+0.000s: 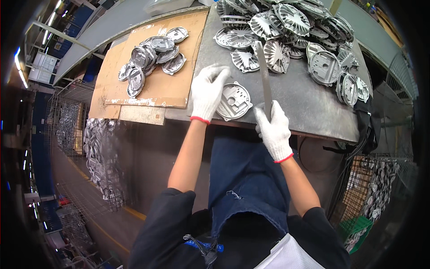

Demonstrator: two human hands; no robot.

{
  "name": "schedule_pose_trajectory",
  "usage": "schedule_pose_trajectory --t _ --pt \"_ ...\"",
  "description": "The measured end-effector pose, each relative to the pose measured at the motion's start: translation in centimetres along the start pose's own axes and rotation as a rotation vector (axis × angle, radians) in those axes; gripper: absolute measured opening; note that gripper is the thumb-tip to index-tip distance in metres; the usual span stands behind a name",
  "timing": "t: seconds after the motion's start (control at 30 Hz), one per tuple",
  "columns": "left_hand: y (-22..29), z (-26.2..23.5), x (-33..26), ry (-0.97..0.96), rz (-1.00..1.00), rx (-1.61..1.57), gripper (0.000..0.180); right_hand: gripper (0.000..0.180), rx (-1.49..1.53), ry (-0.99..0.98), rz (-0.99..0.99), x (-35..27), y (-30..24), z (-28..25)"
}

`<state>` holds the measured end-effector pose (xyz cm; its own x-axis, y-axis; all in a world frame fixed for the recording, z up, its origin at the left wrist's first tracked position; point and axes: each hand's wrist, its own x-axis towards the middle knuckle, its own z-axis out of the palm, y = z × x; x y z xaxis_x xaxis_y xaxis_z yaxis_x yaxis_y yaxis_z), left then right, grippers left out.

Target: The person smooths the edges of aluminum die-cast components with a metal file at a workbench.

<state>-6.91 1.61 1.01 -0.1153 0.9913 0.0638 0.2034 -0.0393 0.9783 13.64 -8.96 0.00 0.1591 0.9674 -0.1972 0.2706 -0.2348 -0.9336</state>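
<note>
Gloved right hand wraps a long, flat metal bar, its lower end hidden in the fist. The left hand, loosely open, is beside a round, recessed silver casting (contact is unclear) at the worktop's front edge; finned castings heap toward the back, cut off above.

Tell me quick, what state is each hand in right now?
Left hand: beside the round metal part; can't tell if gripping.
Right hand: closed, holding a flat metal bar.
</note>
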Motion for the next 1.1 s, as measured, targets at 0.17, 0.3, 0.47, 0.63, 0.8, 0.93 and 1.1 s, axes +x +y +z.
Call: schedule_pose_trajectory --t 0.17,0.3,0.47,0.63,0.8,0.93,1.1 --pt "-0.3 0.1 -3.3 -0.087 -0.031 0.121 0.028 0.028 0.160 -0.061 0.085 0.3 0.2 -1.2" --pt "-1.8 0.4 -2.3 -0.050 0.167 0.404 0.031 0.029 0.131 -0.124 0.081 0.7 -0.4 -1.3" --pt "-1.3 1.2 -1.0 -0.045 0.228 0.528 0.031 0.032 0.006 -0.132 0.095 0.7 -0.1 -1.3" --pt "-0.1 0.9 -1.1 -0.116 0.258 0.626 0.030 0.037 -0.090 -0.141 -0.059 0.7 1.2 -1.3" --pt "-0.1 1.6 -1.8 -0.063 0.263 0.631 0.025 0.040 -0.076 -0.184 0.046 0.5 -0.6 -1.9" --pt "-1.8 2.3 -1.8 -0.051 0.459 0.654 0.024 0.046 -0.445 -0.139 -0.180 1.4 -0.7 -3.1" --pt "-2.7 1.9 -1.7 0.012 0.501 0.558 0.018 0.046 -0.407 -0.165 -0.180 -0.3 -6.7 -4.5"
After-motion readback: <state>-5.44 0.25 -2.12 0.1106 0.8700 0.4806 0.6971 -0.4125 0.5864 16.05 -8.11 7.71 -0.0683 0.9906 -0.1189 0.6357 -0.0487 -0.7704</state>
